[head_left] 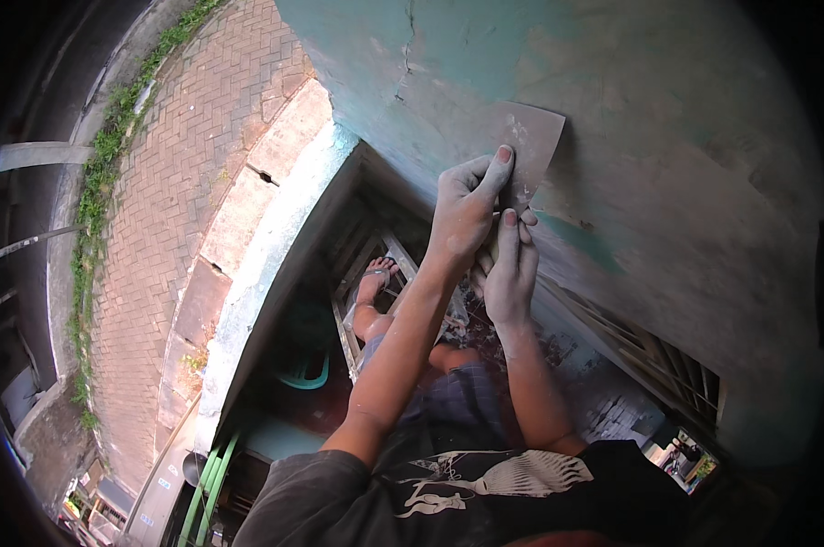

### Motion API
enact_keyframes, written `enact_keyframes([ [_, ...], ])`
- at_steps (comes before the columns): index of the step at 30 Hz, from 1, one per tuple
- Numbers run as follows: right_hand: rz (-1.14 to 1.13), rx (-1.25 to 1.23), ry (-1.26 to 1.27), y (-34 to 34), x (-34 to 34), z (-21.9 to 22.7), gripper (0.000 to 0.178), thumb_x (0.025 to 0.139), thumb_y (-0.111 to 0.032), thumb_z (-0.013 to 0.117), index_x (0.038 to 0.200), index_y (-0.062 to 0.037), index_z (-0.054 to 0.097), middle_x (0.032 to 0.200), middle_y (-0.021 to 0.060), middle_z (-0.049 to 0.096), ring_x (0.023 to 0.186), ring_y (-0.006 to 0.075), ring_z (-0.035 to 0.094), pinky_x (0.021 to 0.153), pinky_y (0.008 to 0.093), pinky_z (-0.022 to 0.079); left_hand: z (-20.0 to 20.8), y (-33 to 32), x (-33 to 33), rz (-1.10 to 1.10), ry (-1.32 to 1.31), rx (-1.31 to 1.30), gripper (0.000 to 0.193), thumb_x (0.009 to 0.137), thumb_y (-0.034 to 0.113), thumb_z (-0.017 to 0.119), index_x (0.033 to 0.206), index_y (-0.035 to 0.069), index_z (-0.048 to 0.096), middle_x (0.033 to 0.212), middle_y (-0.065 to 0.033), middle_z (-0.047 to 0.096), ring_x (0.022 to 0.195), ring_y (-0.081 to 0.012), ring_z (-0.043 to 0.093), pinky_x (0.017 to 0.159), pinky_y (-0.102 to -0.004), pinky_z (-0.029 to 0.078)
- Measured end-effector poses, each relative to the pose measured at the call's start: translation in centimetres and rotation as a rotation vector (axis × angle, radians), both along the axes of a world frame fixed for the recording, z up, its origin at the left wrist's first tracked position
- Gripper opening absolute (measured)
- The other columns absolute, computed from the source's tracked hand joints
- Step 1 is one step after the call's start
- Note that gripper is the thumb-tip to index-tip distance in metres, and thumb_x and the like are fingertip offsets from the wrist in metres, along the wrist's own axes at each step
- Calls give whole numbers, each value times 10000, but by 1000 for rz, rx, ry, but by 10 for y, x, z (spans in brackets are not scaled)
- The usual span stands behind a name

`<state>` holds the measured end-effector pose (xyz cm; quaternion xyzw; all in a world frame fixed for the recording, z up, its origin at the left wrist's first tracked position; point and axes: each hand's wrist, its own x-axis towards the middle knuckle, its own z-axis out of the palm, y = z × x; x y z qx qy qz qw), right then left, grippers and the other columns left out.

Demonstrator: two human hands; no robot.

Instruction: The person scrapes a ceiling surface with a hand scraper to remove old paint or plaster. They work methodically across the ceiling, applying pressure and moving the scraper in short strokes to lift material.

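A grey-brown sheet of sandpaper (532,146), speckled with white dust, is held up in front of the patchy teal and grey wall (654,173). My left hand (467,202) pinches its left edge, thumb on top. Just below, my right hand (512,273) has its fingers closed together at the sheet's lower corner. White dust coats both hands. Whether the sheet touches the wall cannot be made out.
My sandalled foot (376,274) rests on a wooden ladder (344,333). A turquoise basin-like rim (307,376) shows in the shade below. Left are a pale ledge (275,237), a brick pavement (180,201) and a grass strip. A slatted frame (649,351) lies right.
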<state>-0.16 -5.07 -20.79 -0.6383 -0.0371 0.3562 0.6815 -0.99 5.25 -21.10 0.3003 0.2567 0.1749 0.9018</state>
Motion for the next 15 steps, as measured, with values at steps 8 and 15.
enact_keyframes([
  [8, -148, -88, -126, 27, -12, 15, 334, 1085, -326, 431, 822, -121, 418, 573, -77, 392, 409, 14, 346, 373, 207, 249, 9, 11, 2, -59, 63, -22, 484, 1025, 400, 575, 769, -10, 613, 632, -43, 598, 498, -123, 606, 461, -240, 462],
  [15, 17, -39, -261, 56, 12, 28, 258, 1075, -280, 482, 872, -127, 437, 631, -91, 401, 480, -11, 354, 423, 189, 259, 29, 48, 6, 112, -23, 10, 499, 1011, 447, 576, 820, -8, 649, 639, -69, 634, 488, -121, 618, 428, -218, 452],
])
